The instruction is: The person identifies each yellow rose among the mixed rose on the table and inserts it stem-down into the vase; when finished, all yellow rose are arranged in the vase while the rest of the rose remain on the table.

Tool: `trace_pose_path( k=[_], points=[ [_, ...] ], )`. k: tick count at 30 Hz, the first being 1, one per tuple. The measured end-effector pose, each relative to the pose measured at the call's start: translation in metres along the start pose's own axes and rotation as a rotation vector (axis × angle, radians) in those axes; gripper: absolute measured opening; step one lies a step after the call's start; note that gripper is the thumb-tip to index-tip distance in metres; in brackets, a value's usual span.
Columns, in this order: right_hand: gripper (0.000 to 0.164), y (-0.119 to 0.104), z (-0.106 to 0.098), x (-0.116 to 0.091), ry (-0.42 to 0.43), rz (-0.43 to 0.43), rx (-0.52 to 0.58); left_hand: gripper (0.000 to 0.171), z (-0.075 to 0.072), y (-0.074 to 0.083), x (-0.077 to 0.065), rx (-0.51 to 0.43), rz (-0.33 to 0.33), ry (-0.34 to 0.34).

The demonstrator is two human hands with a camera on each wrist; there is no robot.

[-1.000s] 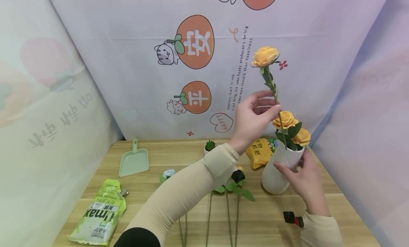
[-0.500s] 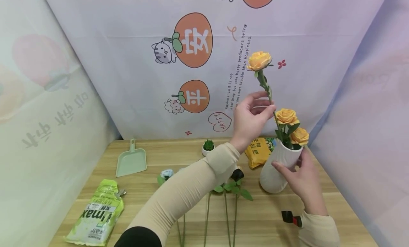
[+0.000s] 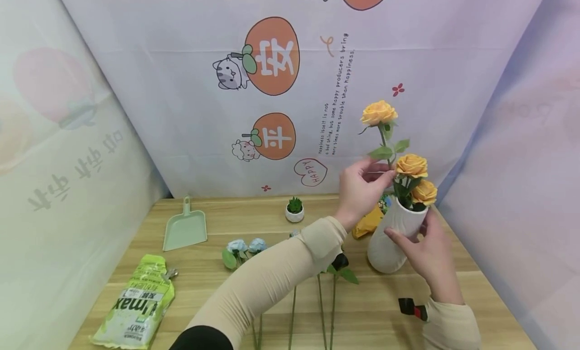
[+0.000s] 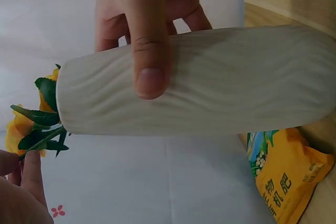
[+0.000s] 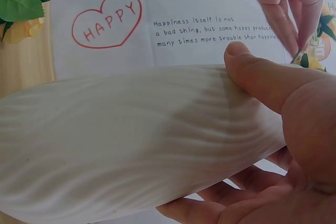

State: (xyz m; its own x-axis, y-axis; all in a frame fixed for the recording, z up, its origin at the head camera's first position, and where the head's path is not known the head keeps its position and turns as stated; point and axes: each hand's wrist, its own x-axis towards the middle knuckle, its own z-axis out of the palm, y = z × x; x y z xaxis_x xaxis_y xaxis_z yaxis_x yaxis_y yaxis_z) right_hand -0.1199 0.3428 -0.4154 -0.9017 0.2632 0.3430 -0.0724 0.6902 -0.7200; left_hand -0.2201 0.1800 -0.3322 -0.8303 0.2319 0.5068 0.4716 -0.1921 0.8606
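The held yellow rose (image 3: 379, 113) sits lower now than it did half a second ago: its bloom has dropped toward the two yellow roses (image 3: 411, 166) standing in the white vase (image 3: 387, 252), and a pair of leaves (image 3: 381, 153) now spreads above the fingers, where the foliage then hung close along the stem. The left hand (image 3: 362, 189) pinches that stem between thumb and fingers, and has come down nearer the vase's mouth, beside the upper standing bloom. The right hand (image 3: 428, 257) grips the vase near its top, thumb on the near side, much as it did in the earlier pictures; the vase leans to the right in the head view, and I cannot tell whether its base sits flat on the desk (image 3: 371, 312). Taken together, the lower bloom and the steady vase suggest that the stem is passing down into the mouth, though its foot is hidden behind leaves and rim, so how deep it reaches is uncertain. With the bloom well above its neighbours, I judge the insertion only partly done. The blue flowers (image 3: 236, 246) and the green dustpan (image 3: 186, 231) lie untouched on the desk
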Motion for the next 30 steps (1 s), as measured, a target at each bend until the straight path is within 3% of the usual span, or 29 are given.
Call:
trace_pose_path(
  k=[7,23,30],
  points=[
    [0.098,0.001,0.001,0.001,0.0,-0.003,0.005,0.009,0.006,-0.016,-0.01,0.102,0.032,-0.002],
    [0.097,0.004,0.003,0.003,0.007,-0.014,0.027,0.011,0.011,-0.031,-0.02,0.213,-0.047,-0.055],
    [0.098,0.004,0.002,0.002,0.011,-0.018,0.035,0.018,0.008,-0.033,-0.021,0.097,-0.123,-0.098]
  ],
)
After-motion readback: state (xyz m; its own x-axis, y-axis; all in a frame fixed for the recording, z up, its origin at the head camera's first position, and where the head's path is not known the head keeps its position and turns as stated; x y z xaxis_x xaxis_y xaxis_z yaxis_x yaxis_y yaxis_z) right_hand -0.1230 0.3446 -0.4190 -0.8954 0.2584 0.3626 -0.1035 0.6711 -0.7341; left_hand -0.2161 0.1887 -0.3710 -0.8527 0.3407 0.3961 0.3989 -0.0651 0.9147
